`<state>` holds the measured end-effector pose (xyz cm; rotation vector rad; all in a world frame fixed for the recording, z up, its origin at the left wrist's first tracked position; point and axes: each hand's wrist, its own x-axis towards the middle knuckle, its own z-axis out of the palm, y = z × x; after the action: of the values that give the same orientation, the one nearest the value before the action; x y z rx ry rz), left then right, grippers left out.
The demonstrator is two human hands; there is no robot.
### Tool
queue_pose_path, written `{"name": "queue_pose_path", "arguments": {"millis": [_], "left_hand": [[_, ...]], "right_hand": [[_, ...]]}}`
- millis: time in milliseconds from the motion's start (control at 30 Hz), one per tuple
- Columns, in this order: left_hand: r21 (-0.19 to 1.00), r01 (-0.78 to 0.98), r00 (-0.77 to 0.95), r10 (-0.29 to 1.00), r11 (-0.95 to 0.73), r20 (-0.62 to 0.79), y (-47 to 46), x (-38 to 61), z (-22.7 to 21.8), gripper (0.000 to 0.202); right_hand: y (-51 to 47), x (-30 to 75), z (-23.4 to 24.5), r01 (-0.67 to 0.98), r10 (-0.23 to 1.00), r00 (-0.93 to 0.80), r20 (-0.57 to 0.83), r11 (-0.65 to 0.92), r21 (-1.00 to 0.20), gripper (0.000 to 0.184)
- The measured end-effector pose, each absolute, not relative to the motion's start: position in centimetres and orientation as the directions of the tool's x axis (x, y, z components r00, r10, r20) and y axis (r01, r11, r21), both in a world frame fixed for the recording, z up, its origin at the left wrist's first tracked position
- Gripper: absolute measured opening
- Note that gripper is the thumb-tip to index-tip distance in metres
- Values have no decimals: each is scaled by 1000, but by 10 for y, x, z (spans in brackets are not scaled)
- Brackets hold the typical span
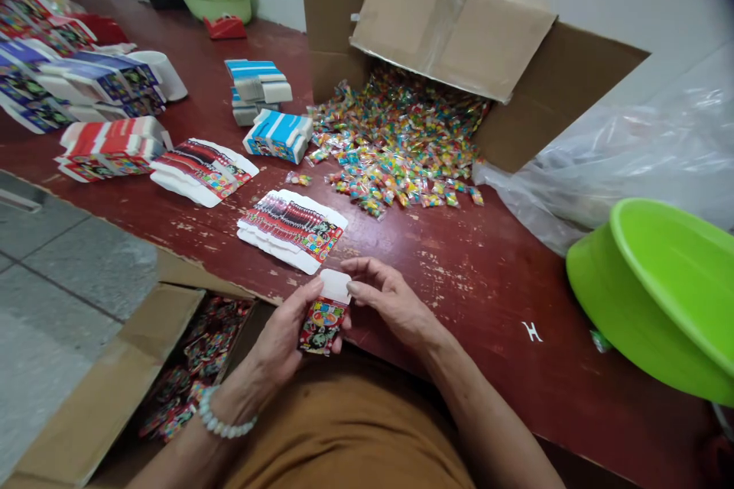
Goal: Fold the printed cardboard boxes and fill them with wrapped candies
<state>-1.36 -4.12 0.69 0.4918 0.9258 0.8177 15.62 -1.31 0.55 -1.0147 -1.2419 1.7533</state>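
Observation:
My left hand and my right hand both grip a small colourful printed carton with a white flap, held at the near edge of the dark red table. My left hand wraps its lower side; the fingers of my right hand pinch the white flap at its top. Just beyond lies a fanned stack of flat red cartons. A heap of small wrapped candies spills from a tipped cardboard box further back.
More flat carton stacks and folded blue and red boxes lie to the left. A floor box of filled cartons sits at lower left. Green basins and a clear plastic bag stand to the right.

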Motion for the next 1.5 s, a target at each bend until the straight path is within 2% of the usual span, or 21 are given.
{"name": "queue_pose_path", "arguments": {"millis": [67, 167, 233, 300, 367, 400, 467, 600, 667, 700, 767, 900, 967, 1100, 1300, 1400, 1500], "left_hand": [[724, -421, 283, 838, 546, -467, -43, -10, 5, 47], [784, -418, 203, 889, 459, -411, -46, -6, 1, 46], [769, -430, 224, 882, 472, -415, -45, -7, 1, 41], [692, -476, 323, 840, 543, -436, -43, -12, 2, 42], [593, -527, 420, 793, 609, -441, -41, -18, 4, 48], [560, -545, 444, 781, 624, -439, -40, -21, 6, 51], [544, -564, 436, 784, 621, -443, -40, -25, 7, 52], [637, -525, 331, 825, 564, -458, -43, -24, 7, 61], [683, -487, 306, 839, 544, -450, -45, -23, 5, 65], [697, -476, 300, 844, 536, -444, -45, -24, 4, 66], [708, -471, 295, 850, 526, -435, -45, -26, 1, 68], [711, -461, 273, 847, 531, -456, -47, -29, -6, 64], [722, -448, 240, 849, 528, -471, -49, -29, -7, 60], [764, -415, 190, 869, 493, -457, -51, -28, -6, 54], [706, -486, 222, 854, 516, -472, -46, -32, 0, 48], [668, -525, 202, 840, 527, -503, -41, -32, 4, 36], [710, -498, 149, 856, 498, -496, -39, -36, 8, 35]], "right_hand": [[-13, 157, 3, -126, 852, -482, -203, -297, -947, 43], [-14, 152, 0, -87, 877, -443, -184, -247, -965, 36], [-16, 148, -2, -29, 936, -339, -93, -109, -994, 28], [-18, 145, -2, 76, 957, -276, 88, 113, -991, 23], [-19, 144, -1, 164, 917, -315, 243, 305, -938, 20], [-19, 143, 0, 184, 896, -350, 273, 352, -918, 20], [-19, 141, 2, 197, 900, -373, 224, 313, -929, 19], [-17, 133, 4, 74, 929, -342, -140, -122, -990, 18], [-15, 130, 4, -5, 901, -363, -238, -257, -966, 21], [-14, 128, 4, -21, 896, -368, -248, -274, -961, 22], [-13, 126, 4, -5, 906, -362, -219, -237, -972, 20], [-13, 126, 4, 198, 946, -324, 0, 67, -978, 10], [-12, 126, 2, 270, 942, -334, 36, 132, -954, 10], [-10, 126, -3, 206, 924, -379, -42, 40, -978, 13], [-17, 128, -1, 141, 882, -454, 123, 208, -968, 18], [-27, 126, -6, 66, 871, -464, 164, 218, -974, 18], [-29, 121, -15, 22, 848, -498, 184, 224, -974, 28]]}}
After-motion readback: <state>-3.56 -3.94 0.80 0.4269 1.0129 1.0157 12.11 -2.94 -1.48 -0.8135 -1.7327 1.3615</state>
